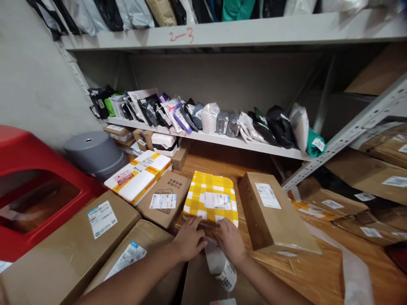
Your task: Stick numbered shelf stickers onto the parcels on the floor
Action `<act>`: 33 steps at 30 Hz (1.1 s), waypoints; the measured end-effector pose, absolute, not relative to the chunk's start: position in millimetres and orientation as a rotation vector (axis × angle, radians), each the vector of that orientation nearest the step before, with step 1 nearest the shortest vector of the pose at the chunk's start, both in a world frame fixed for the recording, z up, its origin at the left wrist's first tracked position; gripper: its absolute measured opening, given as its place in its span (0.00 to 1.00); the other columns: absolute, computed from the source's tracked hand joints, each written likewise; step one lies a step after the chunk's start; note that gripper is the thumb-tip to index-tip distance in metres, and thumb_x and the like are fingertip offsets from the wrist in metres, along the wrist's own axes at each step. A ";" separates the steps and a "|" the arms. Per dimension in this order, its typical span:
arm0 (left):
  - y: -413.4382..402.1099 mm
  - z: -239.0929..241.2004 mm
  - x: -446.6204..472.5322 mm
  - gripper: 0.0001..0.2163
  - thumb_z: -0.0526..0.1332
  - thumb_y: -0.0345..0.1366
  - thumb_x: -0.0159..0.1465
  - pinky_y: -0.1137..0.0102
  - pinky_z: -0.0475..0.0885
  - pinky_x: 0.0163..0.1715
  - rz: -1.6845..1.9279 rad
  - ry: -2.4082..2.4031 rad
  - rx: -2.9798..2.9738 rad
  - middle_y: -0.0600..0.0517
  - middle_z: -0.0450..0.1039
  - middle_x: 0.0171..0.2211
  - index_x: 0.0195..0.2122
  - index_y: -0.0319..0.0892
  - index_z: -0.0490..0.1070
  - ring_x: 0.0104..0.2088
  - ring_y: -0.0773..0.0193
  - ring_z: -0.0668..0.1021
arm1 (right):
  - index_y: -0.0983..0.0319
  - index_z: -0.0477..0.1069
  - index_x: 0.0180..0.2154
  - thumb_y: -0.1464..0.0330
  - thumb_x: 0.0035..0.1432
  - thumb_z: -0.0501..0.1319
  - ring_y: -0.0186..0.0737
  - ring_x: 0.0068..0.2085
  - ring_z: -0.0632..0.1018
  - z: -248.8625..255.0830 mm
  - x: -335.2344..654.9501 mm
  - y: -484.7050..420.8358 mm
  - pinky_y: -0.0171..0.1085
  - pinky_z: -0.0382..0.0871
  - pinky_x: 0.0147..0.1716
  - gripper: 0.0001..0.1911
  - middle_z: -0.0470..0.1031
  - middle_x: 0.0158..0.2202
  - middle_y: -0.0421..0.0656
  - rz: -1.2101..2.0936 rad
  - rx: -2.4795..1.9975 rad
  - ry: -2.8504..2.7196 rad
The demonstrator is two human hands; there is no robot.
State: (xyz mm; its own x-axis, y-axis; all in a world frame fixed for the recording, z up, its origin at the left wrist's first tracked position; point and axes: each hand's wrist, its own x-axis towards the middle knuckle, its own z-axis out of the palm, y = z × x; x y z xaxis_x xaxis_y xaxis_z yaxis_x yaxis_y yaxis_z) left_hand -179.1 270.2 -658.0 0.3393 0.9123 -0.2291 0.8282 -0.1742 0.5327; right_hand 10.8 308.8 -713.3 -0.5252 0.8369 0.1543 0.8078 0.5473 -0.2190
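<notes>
A grey metal shelving rack (241, 31) spans twelve o'clock, marked "2–3" in red, backed by a plain grey wall (28, 80) at ten o'clock. A wooden plank floor (318, 271) shows at four o'clock. Light is even.
</notes>
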 end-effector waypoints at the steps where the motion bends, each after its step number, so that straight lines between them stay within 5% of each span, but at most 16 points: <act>1: 263.7 -658.5 -173.0 0.14 0.57 0.40 0.64 0.54 0.59 0.61 0.238 1.555 1.950 0.35 0.64 0.60 0.41 0.36 0.77 0.60 0.45 0.66 | 0.62 0.67 0.47 0.68 0.61 0.58 0.45 0.45 0.77 -715.3 17.7 296.1 0.41 0.72 0.45 0.12 0.76 0.44 0.52 0.374 -1.445 -2.462; 5: 246.6 -667.7 -142.9 0.18 0.53 0.46 0.64 0.53 0.67 0.49 0.220 1.584 1.631 0.37 0.76 0.42 0.36 0.38 0.77 0.47 0.44 0.75 | 0.62 0.69 0.44 0.65 0.47 0.63 0.55 0.42 0.80 -732.5 28.7 267.1 0.46 0.72 0.39 0.20 0.78 0.42 0.55 1.174 -1.662 -2.120; 8: 248.8 -678.5 -129.9 0.13 0.60 0.48 0.59 0.59 0.69 0.43 0.237 1.549 1.533 0.45 0.79 0.37 0.31 0.44 0.76 0.42 0.48 0.77 | 0.61 0.71 0.35 0.70 0.41 0.61 0.53 0.38 0.80 -741.0 22.2 273.9 0.46 0.72 0.40 0.14 0.80 0.35 0.50 1.379 -1.539 -1.947; 11: 254.1 -686.0 -132.9 0.11 0.61 0.43 0.58 0.64 0.69 0.41 0.377 1.580 1.416 0.45 0.78 0.39 0.36 0.41 0.73 0.41 0.54 0.77 | 0.60 0.69 0.33 0.69 0.41 0.59 0.48 0.40 0.80 -732.6 16.9 280.7 0.43 0.72 0.42 0.12 0.79 0.36 0.47 1.443 -1.418 -1.819; 15: 251.1 -678.9 -150.9 0.22 0.64 0.42 0.54 0.64 0.69 0.47 0.652 1.485 1.220 0.41 0.74 0.48 0.47 0.36 0.67 0.48 0.53 0.75 | 0.59 0.70 0.35 0.58 0.47 0.66 0.46 0.38 0.78 -696.9 15.9 267.7 0.43 0.73 0.39 0.15 0.78 0.35 0.45 1.637 -1.166 -1.452; 22: 248.3 -637.4 -168.9 0.25 0.75 0.43 0.44 0.65 0.71 0.41 1.014 1.069 0.836 0.48 0.79 0.38 0.42 0.40 0.73 0.39 0.57 0.78 | 0.57 0.67 0.48 0.54 0.47 0.70 0.42 0.35 0.76 -642.5 4.5 261.2 0.41 0.71 0.37 0.29 0.76 0.34 0.43 1.709 -0.989 -1.326; 27: 253.7 -627.5 -170.5 0.24 0.75 0.41 0.43 0.64 0.72 0.41 1.051 1.067 0.872 0.48 0.80 0.38 0.41 0.40 0.73 0.39 0.57 0.79 | 0.58 0.72 0.44 0.48 0.43 0.69 0.37 0.31 0.72 -637.5 -1.6 288.4 0.36 0.69 0.29 0.30 0.70 0.31 0.39 1.534 -1.183 -1.221; 33: 248.0 -624.7 -171.6 0.38 0.72 0.36 0.45 0.67 0.71 0.41 1.044 1.070 0.890 0.45 0.78 0.46 0.59 0.40 0.62 0.40 0.59 0.78 | 0.61 0.78 0.36 0.47 0.39 0.71 0.38 0.32 0.74 -636.7 -11.2 300.9 0.39 0.70 0.36 0.28 0.78 0.31 0.42 1.636 -1.114 -1.252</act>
